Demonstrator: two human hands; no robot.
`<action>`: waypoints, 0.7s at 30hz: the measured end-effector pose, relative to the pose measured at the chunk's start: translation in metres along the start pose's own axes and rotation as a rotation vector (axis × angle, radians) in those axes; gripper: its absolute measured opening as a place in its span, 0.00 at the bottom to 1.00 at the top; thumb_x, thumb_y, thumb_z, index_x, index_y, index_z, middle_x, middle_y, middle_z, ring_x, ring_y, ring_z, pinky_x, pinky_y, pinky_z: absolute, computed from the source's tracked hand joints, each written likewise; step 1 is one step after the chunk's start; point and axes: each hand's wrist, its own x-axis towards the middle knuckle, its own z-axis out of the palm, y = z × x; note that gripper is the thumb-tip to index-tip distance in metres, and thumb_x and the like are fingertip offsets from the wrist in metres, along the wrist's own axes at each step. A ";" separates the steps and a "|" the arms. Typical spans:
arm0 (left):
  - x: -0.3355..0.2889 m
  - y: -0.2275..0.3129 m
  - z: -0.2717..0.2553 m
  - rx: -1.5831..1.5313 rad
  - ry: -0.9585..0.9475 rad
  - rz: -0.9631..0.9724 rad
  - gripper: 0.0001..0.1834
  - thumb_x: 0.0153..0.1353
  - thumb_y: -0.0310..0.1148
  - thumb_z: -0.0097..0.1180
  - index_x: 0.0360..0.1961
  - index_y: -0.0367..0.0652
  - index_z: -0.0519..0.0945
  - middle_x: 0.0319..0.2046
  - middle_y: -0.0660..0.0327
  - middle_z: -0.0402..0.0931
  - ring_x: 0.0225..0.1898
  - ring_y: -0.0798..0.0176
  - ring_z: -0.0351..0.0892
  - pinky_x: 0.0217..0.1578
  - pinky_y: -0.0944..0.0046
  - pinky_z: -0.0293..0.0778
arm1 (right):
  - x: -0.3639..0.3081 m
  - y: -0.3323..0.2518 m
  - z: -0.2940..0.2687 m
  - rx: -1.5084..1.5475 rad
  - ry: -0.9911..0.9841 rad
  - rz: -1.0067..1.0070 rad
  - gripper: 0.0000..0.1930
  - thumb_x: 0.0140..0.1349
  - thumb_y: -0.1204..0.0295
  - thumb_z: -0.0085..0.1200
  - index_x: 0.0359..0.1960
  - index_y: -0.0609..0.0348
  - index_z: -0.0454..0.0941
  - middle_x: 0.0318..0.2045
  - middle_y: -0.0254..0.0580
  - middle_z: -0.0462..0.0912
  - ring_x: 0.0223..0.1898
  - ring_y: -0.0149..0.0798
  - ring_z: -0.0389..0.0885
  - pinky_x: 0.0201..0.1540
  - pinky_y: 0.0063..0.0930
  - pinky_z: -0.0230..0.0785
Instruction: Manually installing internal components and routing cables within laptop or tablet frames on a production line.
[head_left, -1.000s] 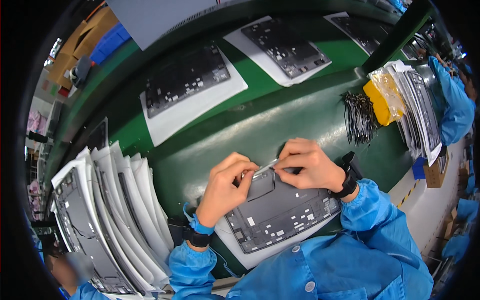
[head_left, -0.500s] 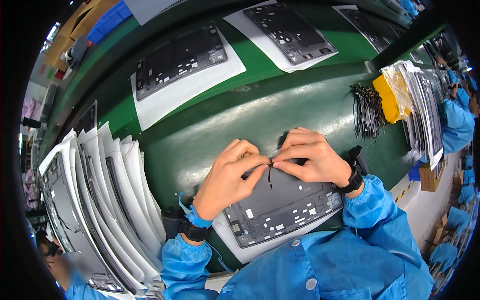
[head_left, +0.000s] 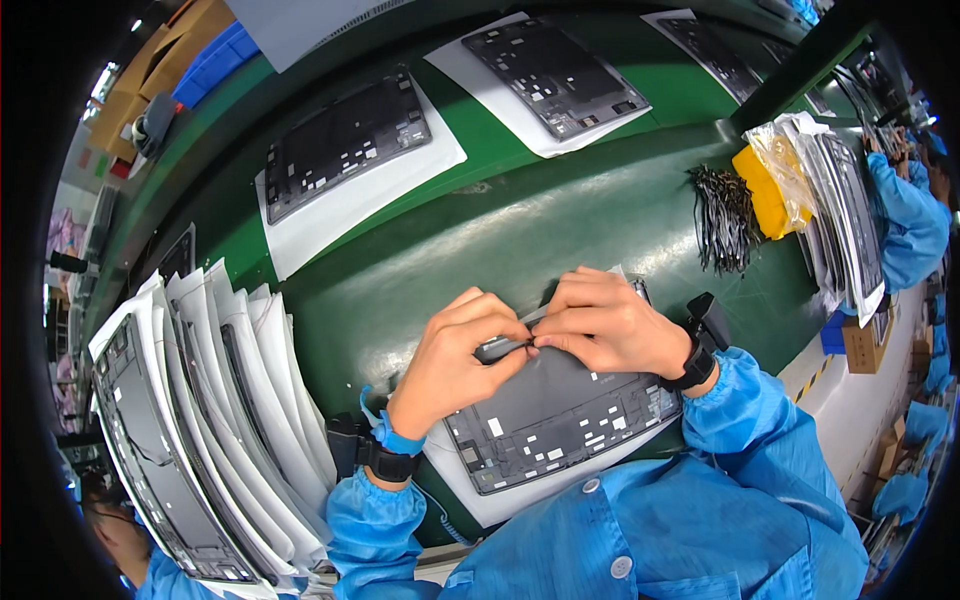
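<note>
Two bare hands, both mine, met above the far edge of a dark gray panel (head_left: 560,410) with small white patches, which lay in front of me on a white sheet (head_left: 470,497) on the green table (head_left: 430,270). My left hand (head_left: 450,347) came in from the left and my right hand (head_left: 612,325) from the right, their fingertips almost touching. In each, thumb and forefinger were pinched together on a small dark piece (head_left: 530,343), mostly hidden by my fingers, so its full shape could not be told. A blue band (head_left: 393,437) circled my left wrist and a black strap (head_left: 693,370) my right. To my left leaned a stack of similar panels with white sheets between them (head_left: 245,390). To the right, beyond my right hand, lay a bundle of thin black strips (head_left: 722,220), near a yellow object (head_left: 765,200) partly covered by clear plastic. Farther away, two more panels rested on white paper, one left (head_left: 350,145) and one right (head_left: 555,75).
</note>
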 end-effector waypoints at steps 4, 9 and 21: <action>-0.001 -0.004 0.003 0.018 0.030 0.011 0.11 0.49 0.20 0.76 0.34 0.37 0.88 0.33 0.58 0.84 0.35 0.56 0.81 0.37 0.59 0.76 | -0.001 0.000 0.003 -0.039 0.014 -0.005 0.06 0.54 0.78 0.73 0.33 0.61 0.88 0.31 0.40 0.84 0.34 0.45 0.81 0.38 0.40 0.72; 0.001 0.001 0.001 -0.024 0.050 -0.021 0.10 0.49 0.18 0.75 0.33 0.37 0.88 0.34 0.57 0.85 0.35 0.57 0.81 0.39 0.60 0.76 | 0.001 -0.003 -0.001 -0.032 -0.009 0.069 0.07 0.56 0.80 0.71 0.36 0.63 0.87 0.32 0.43 0.84 0.35 0.48 0.82 0.37 0.41 0.72; 0.006 0.007 0.001 -0.022 -0.003 -0.017 0.07 0.53 0.18 0.66 0.34 0.35 0.86 0.33 0.56 0.84 0.36 0.53 0.81 0.39 0.58 0.77 | -0.002 -0.013 0.002 0.136 0.138 0.204 0.05 0.62 0.79 0.66 0.38 0.65 0.84 0.33 0.46 0.86 0.34 0.48 0.86 0.37 0.37 0.78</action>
